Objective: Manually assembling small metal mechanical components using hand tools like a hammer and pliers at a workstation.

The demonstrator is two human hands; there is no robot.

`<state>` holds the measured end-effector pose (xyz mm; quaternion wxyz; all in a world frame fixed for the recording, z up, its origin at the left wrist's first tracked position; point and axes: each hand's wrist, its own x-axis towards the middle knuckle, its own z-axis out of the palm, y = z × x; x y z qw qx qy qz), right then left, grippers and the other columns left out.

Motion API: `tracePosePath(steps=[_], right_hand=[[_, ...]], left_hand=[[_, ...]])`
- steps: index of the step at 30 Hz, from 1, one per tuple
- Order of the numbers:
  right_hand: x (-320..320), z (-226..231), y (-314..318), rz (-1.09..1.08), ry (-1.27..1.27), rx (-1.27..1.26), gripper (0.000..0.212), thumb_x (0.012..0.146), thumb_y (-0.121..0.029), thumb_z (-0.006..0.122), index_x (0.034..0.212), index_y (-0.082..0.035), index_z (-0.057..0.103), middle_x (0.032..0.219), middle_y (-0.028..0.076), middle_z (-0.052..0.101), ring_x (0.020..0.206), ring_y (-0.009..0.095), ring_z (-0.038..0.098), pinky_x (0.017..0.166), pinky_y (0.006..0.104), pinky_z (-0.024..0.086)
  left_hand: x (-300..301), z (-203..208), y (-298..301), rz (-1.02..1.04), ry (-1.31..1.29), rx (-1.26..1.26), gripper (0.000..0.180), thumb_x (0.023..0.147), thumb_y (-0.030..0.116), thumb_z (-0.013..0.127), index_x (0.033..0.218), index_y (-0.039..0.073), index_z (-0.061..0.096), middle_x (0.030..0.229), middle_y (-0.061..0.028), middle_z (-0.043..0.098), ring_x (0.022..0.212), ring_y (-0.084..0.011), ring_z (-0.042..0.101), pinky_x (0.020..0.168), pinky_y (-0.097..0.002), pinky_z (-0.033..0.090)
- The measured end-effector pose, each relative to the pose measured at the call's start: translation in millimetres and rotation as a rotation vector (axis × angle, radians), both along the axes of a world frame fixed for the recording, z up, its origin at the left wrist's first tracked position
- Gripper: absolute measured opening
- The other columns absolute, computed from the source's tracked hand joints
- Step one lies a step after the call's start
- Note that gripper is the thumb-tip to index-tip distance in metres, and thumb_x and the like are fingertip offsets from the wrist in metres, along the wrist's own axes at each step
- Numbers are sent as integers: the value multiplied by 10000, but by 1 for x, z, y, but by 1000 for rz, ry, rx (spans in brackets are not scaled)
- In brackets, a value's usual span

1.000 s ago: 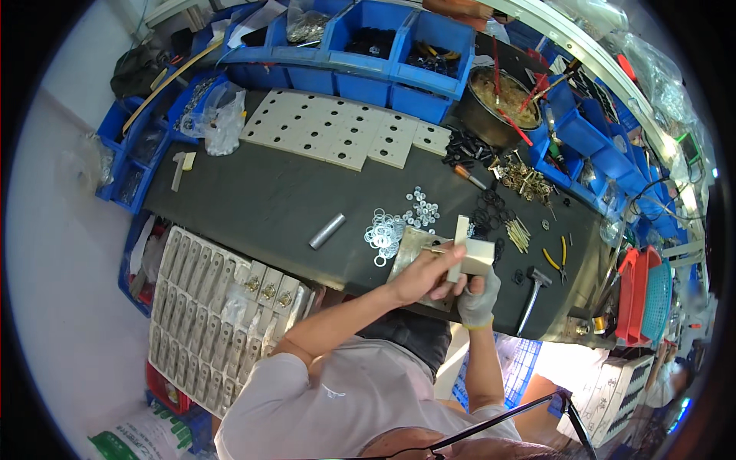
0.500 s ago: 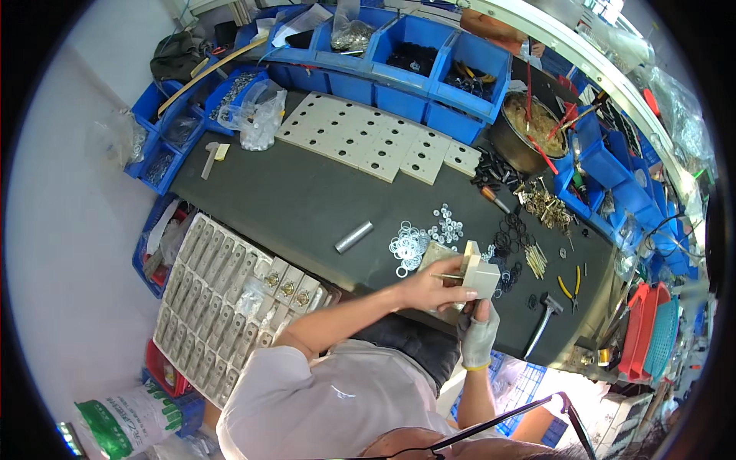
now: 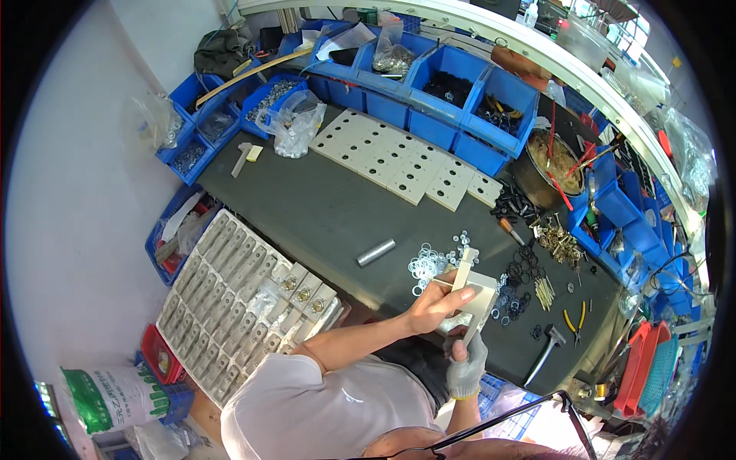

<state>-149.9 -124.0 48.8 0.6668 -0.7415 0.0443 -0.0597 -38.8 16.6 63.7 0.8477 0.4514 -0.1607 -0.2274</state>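
My left hand (image 3: 434,308) is bare and closed around a pale beige block-shaped part (image 3: 481,295), its thumb lying across the flat face. A narrow beige bar (image 3: 463,268) stands up along the part's left side, by my fingers. Below, my right hand (image 3: 466,369), in a whitish glove with the thumb tip bare, closes on the part's lower end; its fingertips are partly hidden. Just beyond my hands lie a pile of silvery rings (image 3: 426,262) and small pale washers (image 3: 460,244). Black rings (image 3: 524,264) lie to the right.
A hammer (image 3: 544,356) and yellow-handled pliers (image 3: 575,320) lie at right. A metal cylinder (image 3: 376,253) rests mid-table. Drilled beige plates (image 3: 399,161) lie before blue bins (image 3: 441,80). A tray of metal parts (image 3: 222,307) stands at left, a round pot (image 3: 537,172) at back right.
The view has shifted, so the bench sits farther right and lower. The beige part has turned in my hands and shows more of its flat face; my right hand sits slightly lower on it.
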Motion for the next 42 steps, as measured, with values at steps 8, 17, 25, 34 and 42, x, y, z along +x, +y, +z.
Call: tracePosePath(steps=[8,17,25,34,42], right_hand=[[-1,-7,0,-7,-1,22,608,976,-588,631,963,19,601,704,30,605,608,101,533,552,255,413],[5,0,-1,-63,40,171,624,1018,-639,516,874,-32,531,626,19,512,530,107,476,490,280,372],[26,7,9,97,14,-60,610,1067,-568,480,1140,22,615,680,13,540,584,99,498,547,276,408],[53,-32,-12,24,33,-205,484,1114,-465,441,1117,-32,657,674,-29,516,581,50,446,533,221,331],[48,-48,0,-51,-54,-138,414,1098,-389,527,1061,3,658,655,-20,506,566,54,441,529,235,326]], left_hand=[[3,-7,0,117,15,20,408,1058,355,586,1283,15,604,1051,-36,671,954,-92,596,801,-276,493],[0,-7,-10,228,182,24,357,1031,330,656,1253,51,637,973,23,669,802,-30,582,636,-207,445],[11,16,94,410,73,464,414,972,418,719,1156,48,689,909,19,660,807,-80,567,686,-268,465],[-29,39,316,520,91,1573,783,934,502,722,1411,-94,546,1208,-229,696,1087,-256,668,936,-344,516],[-40,-75,363,309,-75,1649,850,926,576,691,1364,-140,557,1278,-370,634,1230,-448,624,1051,-445,486]])
